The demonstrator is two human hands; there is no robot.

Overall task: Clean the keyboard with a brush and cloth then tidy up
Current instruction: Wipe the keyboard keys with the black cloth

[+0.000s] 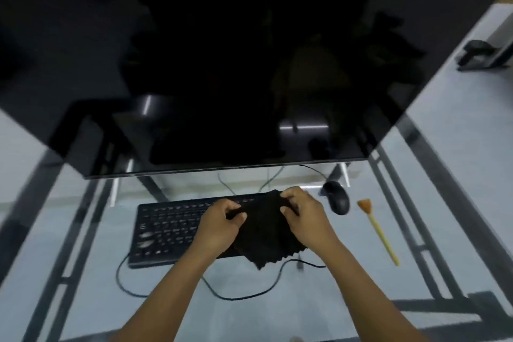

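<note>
I hold the black cloth (pixel 266 228) between both hands, just below the centre of the frame, above the right half of the keyboard (pixel 172 230). My left hand (pixel 219 228) pinches its left edge, fingers curled over a bunched fold. My right hand (pixel 302 216) grips the upper right edge, fingers and thumb curled round the fabric. The cloth hangs slack between them, and its lower corner with a zigzag edge drops past the keyboard's near rim toward the bottom of the frame. Whether the cloth touches the keys I cannot tell.

The keyboard is black and lies flat on the glass desk (pixel 291 311), in the lower middle of the frame, its left half uncovered. Its black cable (pixel 222 296) loops on the glass in front of it, curving from the left end round toward the right.

To the right of my right hand, a black mouse (pixel 337 197) sits on the desk, apart from the keyboard. Further right lies the brush (pixel 381 236), with a yellow handle and a fan of orange-brown bristles pointing toward the top of the frame; it rests on the glass, untouched, well clear of both hands.

Above all this, a large dark monitor (pixel 222 50) fills the upper part of the frame, its screen unlit. Through the glass, the desk's dark frame bars (pixel 410 211) show.
</note>
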